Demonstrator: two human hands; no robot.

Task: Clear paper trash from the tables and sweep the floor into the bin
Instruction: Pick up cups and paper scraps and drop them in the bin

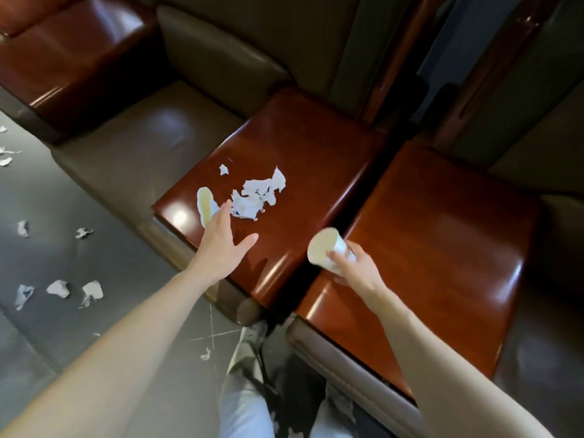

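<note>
Torn white paper scraps (257, 196) lie in a heap on a glossy red-brown wooden table (303, 143). A white paper cup (205, 205) lies on its side at the heap's left. My left hand (222, 245) hovers open over the table's front, fingertips touching that cup and the heap's edge. My right hand (355, 268) is shut on a second white paper cup (325, 249), tilted with its mouth toward me, above the gap between this table and a second wooden table (442, 222) on the right.
Several paper scraps (58, 287) are scattered on the grey floor (63, 197) at left, and one small scrap (206, 354) lies near my legs. Brown leather seats (148, 147) flank the tables. A third wooden table (72, 61) stands at the far left.
</note>
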